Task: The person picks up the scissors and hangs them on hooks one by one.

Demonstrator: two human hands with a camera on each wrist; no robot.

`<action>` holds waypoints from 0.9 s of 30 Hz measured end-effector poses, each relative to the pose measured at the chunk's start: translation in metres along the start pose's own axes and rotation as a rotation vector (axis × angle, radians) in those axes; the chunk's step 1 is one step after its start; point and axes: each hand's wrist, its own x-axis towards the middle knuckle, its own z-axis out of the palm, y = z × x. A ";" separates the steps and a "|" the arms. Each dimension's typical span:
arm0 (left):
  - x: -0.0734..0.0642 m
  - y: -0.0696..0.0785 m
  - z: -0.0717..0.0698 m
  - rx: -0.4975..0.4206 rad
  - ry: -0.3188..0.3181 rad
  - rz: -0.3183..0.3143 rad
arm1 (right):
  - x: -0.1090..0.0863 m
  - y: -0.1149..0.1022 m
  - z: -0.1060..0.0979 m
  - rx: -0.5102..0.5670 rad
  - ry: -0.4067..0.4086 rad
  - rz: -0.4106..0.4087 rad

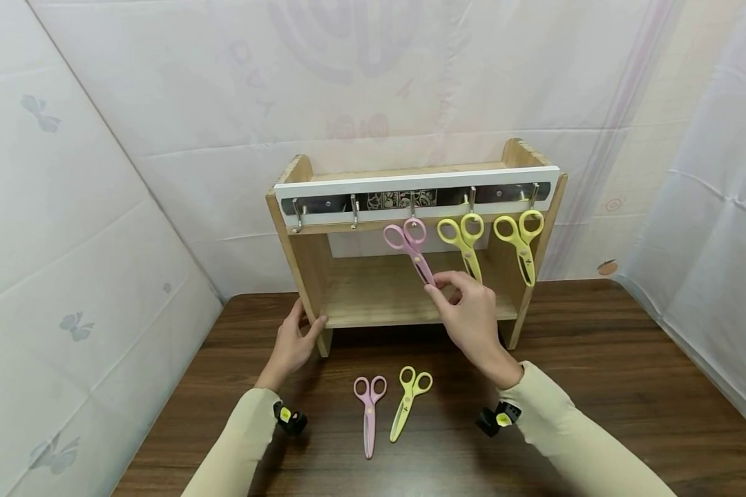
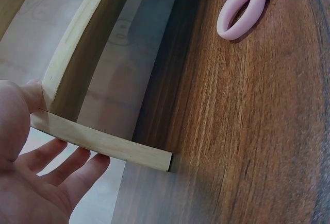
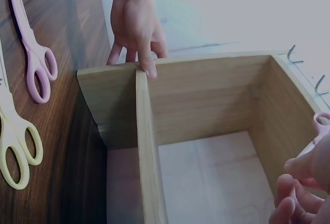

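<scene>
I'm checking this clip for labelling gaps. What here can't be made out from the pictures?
- Tip of the hanging pink scissors: head view, hidden behind the right hand.
- Right hand's grip: right wrist view, cut off by the corner and blurred.
- Pattern on the rack's dark strip: head view, too small.
- Pink scissors on the table: left wrist view, blades cut off by the top edge.
- Left hand: left wrist view, partly cut off.

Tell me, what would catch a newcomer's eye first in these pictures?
Probably the wooden rack on the dark table, with a pink pair of scissors and two yellow pairs hanging from its hooks. The right hand pinches the tip of the hanging pink pair, while the left hand steadies the rack's side. Two more pairs lie on the table in front.
</scene>
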 end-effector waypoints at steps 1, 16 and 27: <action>0.000 0.000 0.000 -0.002 0.000 -0.001 | 0.001 0.001 0.002 -0.007 0.003 0.004; 0.000 0.001 -0.001 -0.010 -0.005 0.002 | 0.004 0.006 0.010 0.017 -0.017 0.029; 0.001 -0.002 0.000 -0.017 -0.001 0.010 | 0.003 0.004 0.011 0.006 -0.031 0.041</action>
